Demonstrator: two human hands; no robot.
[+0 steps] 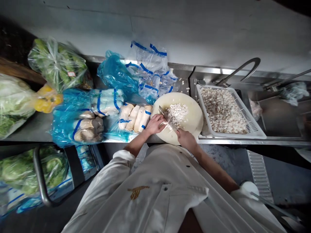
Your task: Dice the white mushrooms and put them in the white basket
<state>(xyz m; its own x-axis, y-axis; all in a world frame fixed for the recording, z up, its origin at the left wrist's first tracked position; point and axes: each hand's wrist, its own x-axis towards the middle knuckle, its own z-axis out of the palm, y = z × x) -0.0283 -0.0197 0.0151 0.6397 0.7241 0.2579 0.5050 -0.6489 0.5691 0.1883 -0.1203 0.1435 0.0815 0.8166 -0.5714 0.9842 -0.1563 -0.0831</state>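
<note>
My right hand is wrapped round the handle of a kitchen knife, whose blade slants up and left across a round cutting board. Beside the blade, the curled fingers of my left hand press on pale mushroom strips, partly hidden under the fingers. A heap of diced mushroom lies on the board beyond the knife. Just left of the board is an opened pack of whole king oyster mushrooms with blue tape.
At right, a white perforated tray of diced mushroom stands near a tap and sink. Empty plastic wrappers lie behind the board. Blue bags of mushrooms, yellow peppers and bagged greens sit at left.
</note>
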